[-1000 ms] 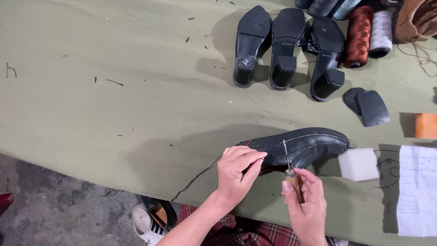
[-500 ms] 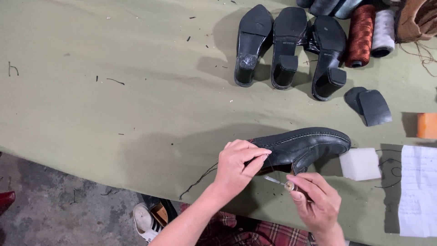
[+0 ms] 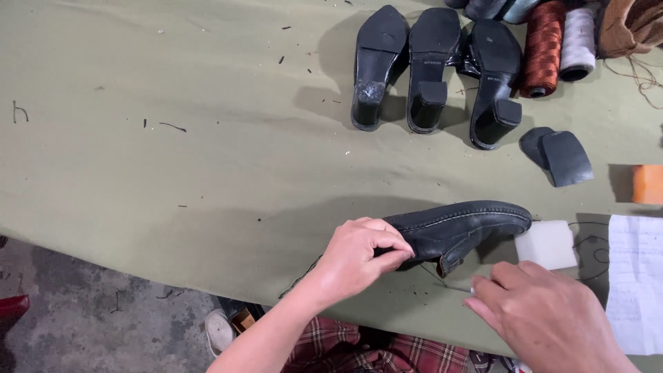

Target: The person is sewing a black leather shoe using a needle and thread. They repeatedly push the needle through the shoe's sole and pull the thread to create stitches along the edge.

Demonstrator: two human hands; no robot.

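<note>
A black leather shoe (image 3: 463,222) lies on its side near the front edge of the olive-green table (image 3: 207,152). My left hand (image 3: 362,254) pinches the shoe's heel end with fingers closed on it. My right hand (image 3: 545,314) is lower right of the shoe, back of the hand facing up; a thin needle or awl tip (image 3: 456,287) pokes out from under it towards the shoe. What the right fingers grip is hidden. A dark thread (image 3: 300,280) trails from under my left hand off the table edge.
Three black heeled soles (image 3: 431,65) lie upside down at the back, beside rust and white thread spools (image 3: 556,45). Two dark heel pieces (image 3: 559,155), an orange block (image 3: 648,184), a white block (image 3: 547,243) and a white paper (image 3: 635,276) are at the right.
My right hand has swung down and to the right, pulling the tool away from the shoe's side. My left hand kept its grip on the shoe.
</note>
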